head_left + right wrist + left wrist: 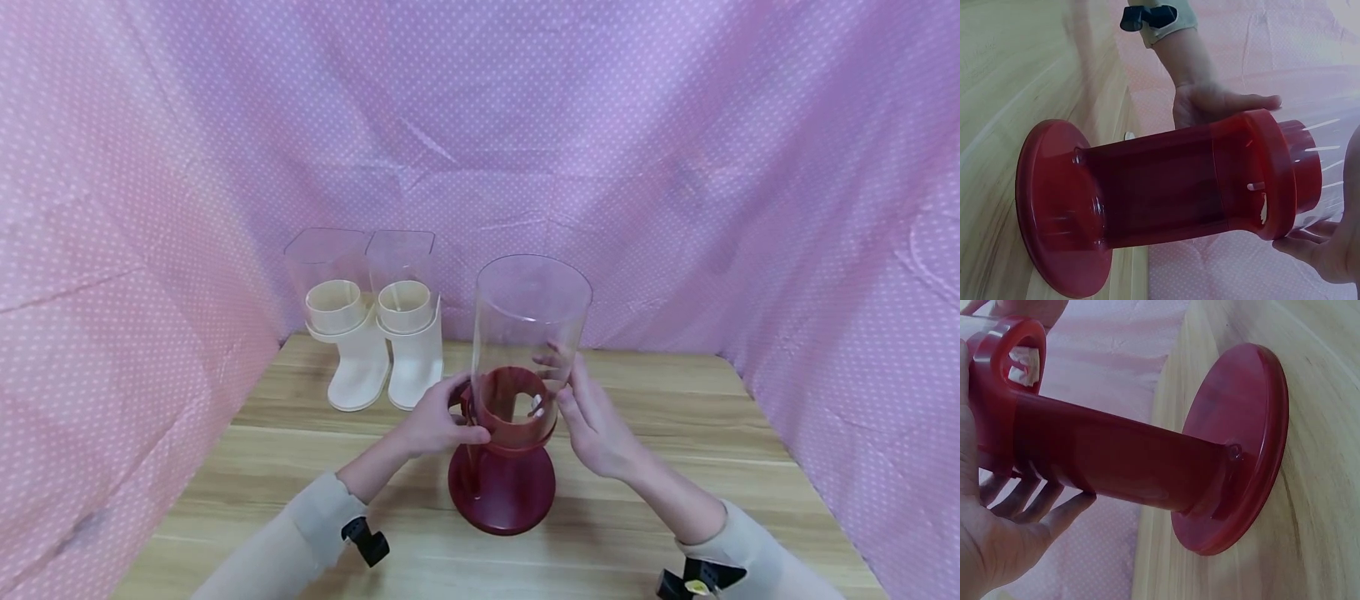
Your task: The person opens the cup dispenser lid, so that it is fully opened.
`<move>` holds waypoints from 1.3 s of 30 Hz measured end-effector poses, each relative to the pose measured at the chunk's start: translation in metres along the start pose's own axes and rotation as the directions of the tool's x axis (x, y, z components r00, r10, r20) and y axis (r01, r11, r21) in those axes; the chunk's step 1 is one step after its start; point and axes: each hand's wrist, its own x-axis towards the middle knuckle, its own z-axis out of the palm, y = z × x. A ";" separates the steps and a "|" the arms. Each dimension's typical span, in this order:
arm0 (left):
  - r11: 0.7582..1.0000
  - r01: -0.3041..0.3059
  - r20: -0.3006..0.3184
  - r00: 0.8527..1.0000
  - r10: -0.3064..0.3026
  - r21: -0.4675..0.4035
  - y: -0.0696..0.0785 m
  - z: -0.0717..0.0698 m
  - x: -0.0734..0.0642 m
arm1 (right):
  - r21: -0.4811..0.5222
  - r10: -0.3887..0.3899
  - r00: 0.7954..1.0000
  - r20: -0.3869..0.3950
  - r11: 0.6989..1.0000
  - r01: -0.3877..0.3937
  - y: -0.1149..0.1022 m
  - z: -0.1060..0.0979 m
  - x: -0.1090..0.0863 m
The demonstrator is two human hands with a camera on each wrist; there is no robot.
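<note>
"Red stand [504, 492] first: where is it?"

"Upright on the wooden table [652, 383], about midway between the left and right edges and well in front of the back edge. Its round base [1235, 394] rests on the surface."

"And above the base?"

"A thick column [1116, 453] rises to a collar [1275, 181], with a narrower inner ring [1309, 169] standing up from it. A clear cylinder [517, 333] sits over that ring, with the ring inside its lower end. I can't tell whether it is fully seated."

"What are the fingers doing?"

"The left hand [441, 421] grips the stand by its upper part, thumb at the front and fingers curled round the other side. The right hand [600, 425] holds the clear cylinder low on its right side; its fingers show through the wall from behind."

"Anything else on the surface?"

"Near the back left corner, one cream stand [358, 375] and a second cream stand [416, 371], side by side, each topped by a clear container. Pink dotted cloth [480, 100] hangs behind."
</note>
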 end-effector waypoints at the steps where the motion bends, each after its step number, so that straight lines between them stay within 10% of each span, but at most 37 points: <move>1: 1.000 0.002 -0.012 1.000 -0.002 0.009 0.001 0.001 -0.001 | 0.007 0.000 1.000 0.004 1.000 0.000 0.001 0.000 0.000; 8: 0.997 -0.043 -0.036 0.998 0.045 0.060 0.000 0.002 -0.003 | 0.040 -0.015 1.000 0.025 0.999 0.014 0.006 0.001 0.000; 22: 0.984 -0.169 0.147 0.976 0.160 0.049 -0.006 -0.017 0.011 | -0.001 0.002 0.998 0.056 1.000 -0.002 0.009 0.001 -0.012; 39: 0.997 -0.075 -0.090 0.993 0.077 0.027 0.007 0.012 -0.005 | 0.054 -0.037 0.996 0.077 0.998 0.033 0.019 0.007 -0.001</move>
